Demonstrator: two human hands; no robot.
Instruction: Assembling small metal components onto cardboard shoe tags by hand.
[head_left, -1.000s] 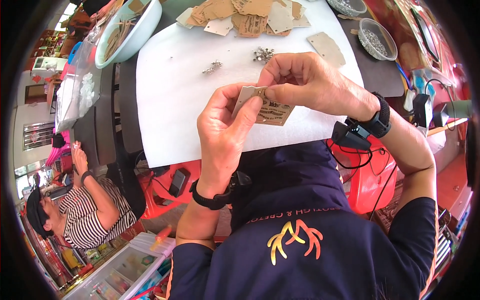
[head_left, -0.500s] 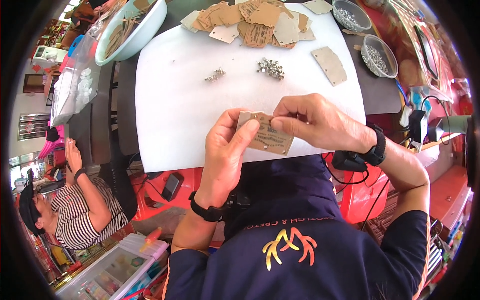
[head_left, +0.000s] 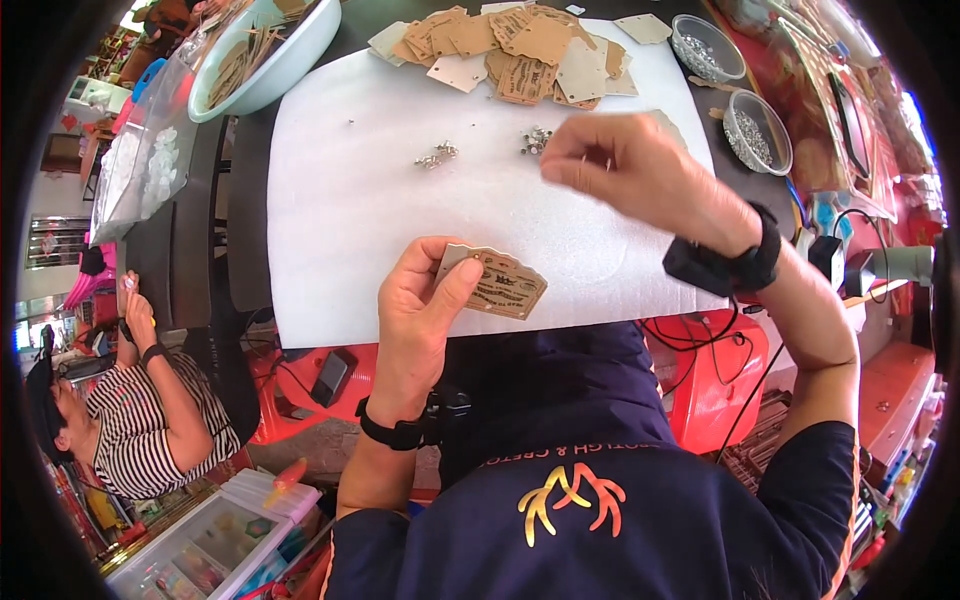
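Observation:
My left hand [head_left: 415, 305] pinches a brown printed card [head_left: 505, 287] with a wavy edge and small holes, thumb on its face, over the near part of the white mat. My right hand [head_left: 640, 175] is raised over the mat, away from the card. Its thumb and forefinger come together in a pinch; what lies between them, if anything, I cannot make out. Just left of those fingertips is a small heap of silvery metal studs [head_left: 532, 140], partly hidden by the hand. A second, smaller cluster of metal bits [head_left: 437, 155] lies further left.
A pile of brown and grey cards [head_left: 470, 38] covers the mat's far edge. Two clear tubs of metal bits [head_left: 707, 46] [head_left: 757, 132] stand at the right. A pale blue basin [head_left: 325, 40] is at the far left. A person in a striped top [head_left: 155, 420] sits at the left.
My right hand has let go of the card and moved up and right, toward the metal studs. The left hand, still holding the card, has shifted slightly left and down.

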